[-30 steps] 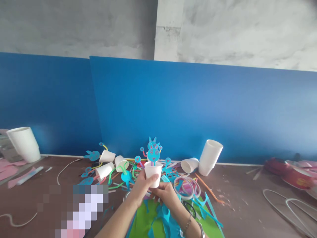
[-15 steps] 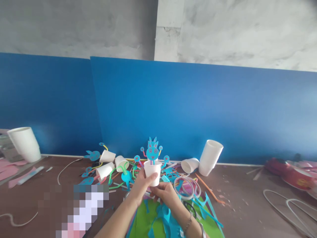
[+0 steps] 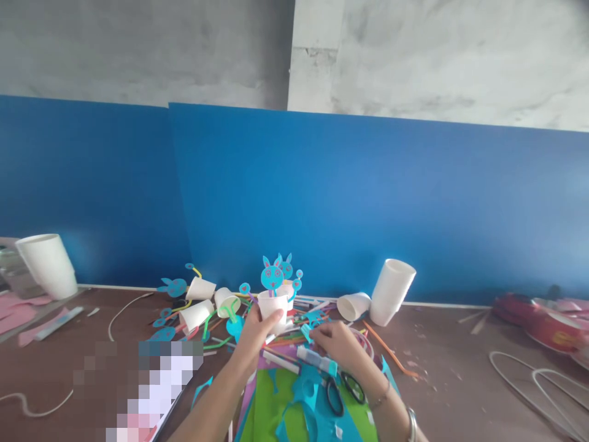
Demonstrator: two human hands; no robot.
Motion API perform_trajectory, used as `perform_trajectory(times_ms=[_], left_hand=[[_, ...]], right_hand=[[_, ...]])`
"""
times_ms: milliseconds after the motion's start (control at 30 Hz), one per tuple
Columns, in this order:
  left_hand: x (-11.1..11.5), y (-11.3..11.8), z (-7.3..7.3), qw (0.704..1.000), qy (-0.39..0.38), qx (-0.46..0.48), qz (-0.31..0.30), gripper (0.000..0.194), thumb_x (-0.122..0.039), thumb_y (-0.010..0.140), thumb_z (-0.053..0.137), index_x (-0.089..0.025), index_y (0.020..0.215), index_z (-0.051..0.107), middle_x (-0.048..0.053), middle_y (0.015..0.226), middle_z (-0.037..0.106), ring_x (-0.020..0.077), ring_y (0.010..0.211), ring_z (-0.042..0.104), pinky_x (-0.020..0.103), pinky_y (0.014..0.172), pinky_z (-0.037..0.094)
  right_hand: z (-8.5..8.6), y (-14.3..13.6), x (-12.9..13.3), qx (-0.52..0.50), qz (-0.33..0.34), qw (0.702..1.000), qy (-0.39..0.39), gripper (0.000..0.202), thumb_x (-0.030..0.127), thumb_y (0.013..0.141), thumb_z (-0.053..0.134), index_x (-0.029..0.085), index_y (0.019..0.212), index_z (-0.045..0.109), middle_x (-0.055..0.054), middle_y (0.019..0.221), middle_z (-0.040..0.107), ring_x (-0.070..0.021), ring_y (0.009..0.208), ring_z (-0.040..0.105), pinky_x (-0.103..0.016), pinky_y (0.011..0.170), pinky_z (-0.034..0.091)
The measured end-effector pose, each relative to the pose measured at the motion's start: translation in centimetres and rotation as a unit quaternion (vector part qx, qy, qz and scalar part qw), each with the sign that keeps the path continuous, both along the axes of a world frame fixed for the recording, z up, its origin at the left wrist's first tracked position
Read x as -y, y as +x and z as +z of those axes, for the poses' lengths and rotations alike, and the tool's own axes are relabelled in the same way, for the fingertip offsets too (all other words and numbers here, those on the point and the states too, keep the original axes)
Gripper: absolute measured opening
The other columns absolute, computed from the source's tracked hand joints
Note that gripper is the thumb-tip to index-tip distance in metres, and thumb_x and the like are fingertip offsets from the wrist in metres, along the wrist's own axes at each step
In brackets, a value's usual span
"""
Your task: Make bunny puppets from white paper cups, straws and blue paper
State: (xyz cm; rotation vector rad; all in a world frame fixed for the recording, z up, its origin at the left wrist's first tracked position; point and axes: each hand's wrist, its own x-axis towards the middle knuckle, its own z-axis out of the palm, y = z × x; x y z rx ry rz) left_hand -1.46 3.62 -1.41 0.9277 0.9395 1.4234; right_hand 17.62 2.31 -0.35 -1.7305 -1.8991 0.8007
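Observation:
My left hand [image 3: 253,331] grips a white paper cup [image 3: 272,310]. A blue paper rabbit face [image 3: 272,277] stands up from this cup on a straw, and a round blue paper piece with a heart [image 3: 245,288] sticks out at its left side. To the right, my right hand [image 3: 335,342] is bent over the pile, its fingertips closed at a small light-blue piece like a cap [image 3: 306,332]. Just below that hand lie a glue stick [image 3: 317,360] and black-handled scissors [image 3: 335,396]. A second white cup [image 3: 288,290] with a rabbit face stands behind the held one.
Several cups with blue paper figures [image 3: 196,315] lie at the left. Mixed straws [image 3: 280,350] and green sheets with blue offcuts [image 3: 276,399] cover the middle. A cup stack [image 3: 392,292] stands right of a tipped cup [image 3: 353,306]. A blue partition [image 3: 294,196] rises behind.
The held cup has moved slightly left, showing the cup behind it. My right hand has left the cup's underside and moved right and up to the light-blue piece. The glue stick and scissors are now exposed.

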Motion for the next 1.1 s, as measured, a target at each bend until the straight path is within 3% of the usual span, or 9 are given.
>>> perform_trajectory(times_ms=[100,200,333,433,533,600,733,900,1100], left_hand=[[-0.5,0.0,-0.4,1.000,0.000,0.003,0.003,0.063,-0.042,0.055,0.084,-0.014,0.106,0.061,0.013,0.093,0.074,0.0331,0.088,0.069,0.037,0.071,0.054],[-0.7,-0.1,-0.5,1.000,-0.004,0.002,0.008,0.064,-0.042,0.052,0.086,-0.014,0.104,0.062,0.013,0.093,0.074,0.0321,0.088,0.069,0.035,0.071,0.054],[-0.2,-0.4,-0.2,1.000,-0.011,-0.008,0.012,0.058,-0.042,0.057,0.084,-0.014,0.103,0.063,0.013,0.095,0.073,0.0303,0.088,0.069,0.034,0.071,0.053],[0.2,-0.5,0.1,1.000,-0.005,-0.008,0.004,0.057,-0.041,0.061,0.082,-0.015,0.108,0.063,0.012,0.100,0.072,0.0289,0.093,0.067,0.033,0.077,0.052],[0.4,-0.6,0.3,1.000,0.000,-0.011,0.001,0.058,-0.039,0.062,0.082,-0.014,0.110,0.062,0.012,0.102,0.072,0.0287,0.096,0.066,0.033,0.079,0.051],[0.3,-0.6,0.3,1.000,0.001,-0.015,0.004,0.056,-0.039,0.063,0.081,-0.014,0.110,0.063,0.013,0.102,0.072,0.0289,0.096,0.066,0.033,0.079,0.051],[0.2,-0.8,0.3,1.000,0.003,-0.017,0.004,0.053,-0.039,0.064,0.080,-0.014,0.108,0.064,0.013,0.105,0.071,0.0294,0.097,0.067,0.033,0.078,0.051],[-0.2,-1.0,0.0,1.000,0.007,-0.015,0.000,0.058,-0.041,0.063,0.081,-0.014,0.110,0.063,0.014,0.107,0.071,0.0306,0.097,0.067,0.034,0.077,0.052],[-1.1,-0.9,-0.9,1.000,0.005,-0.014,0.004,0.062,-0.045,0.058,0.083,-0.013,0.107,0.063,0.013,0.099,0.073,0.0303,0.092,0.068,0.033,0.073,0.054]], right_hand=[[1.4,1.4,0.9,0.138,-0.014,0.990,0.011,0.021,0.020,0.070,0.058,0.017,0.050,0.061,-0.008,0.059,0.067,-0.0210,0.065,0.063,-0.030,0.063,0.042],[2.0,2.0,2.0,0.246,-0.021,0.969,-0.010,0.003,0.015,0.060,0.065,0.016,0.062,0.067,-0.014,0.078,0.072,-0.0302,0.081,0.066,-0.035,0.068,0.044],[1.6,1.3,2.7,0.316,0.002,0.947,-0.061,0.027,0.021,0.052,0.077,0.015,0.078,0.072,-0.017,0.091,0.074,-0.0356,0.090,0.067,-0.037,0.072,0.048],[0.8,0.3,2.7,0.338,0.015,0.938,-0.078,0.051,0.013,0.046,0.082,0.010,0.096,0.072,-0.020,0.097,0.073,-0.0372,0.095,0.067,-0.038,0.078,0.049],[0.5,-0.4,2.7,0.351,0.014,0.933,-0.078,0.069,0.002,0.053,0.074,0.006,0.120,0.061,-0.022,0.103,0.072,-0.0371,0.100,0.067,-0.039,0.081,0.049],[0.5,-0.5,2.8,0.357,0.011,0.931,-0.070,0.065,0.000,0.062,0.066,0.005,0.126,0.056,-0.023,0.106,0.071,-0.0365,0.101,0.066,-0.039,0.081,0.049],[1.3,-0.1,3.0,0.363,-0.002,0.930,-0.051,0.048,0.000,0.073,0.053,0.008,0.120,0.061,-0.023,0.105,0.071,-0.0344,0.100,0.067,-0.038,0.079,0.048],[2.5,1.6,3.1,0.358,-0.008,0.933,-0.029,0.031,0.004,0.069,0.056,0.015,0.094,0.070,-0.017,0.104,0.071,-0.0320,0.099,0.066,-0.033,0.075,0.046],[3.8,3.9,3.9,0.326,-0.001,0.945,-0.021,0.033,0.013,0.062,0.059,0.021,0.093,0.067,-0.009,0.097,0.072,-0.0272,0.088,0.066,-0.029,0.064,0.040]])
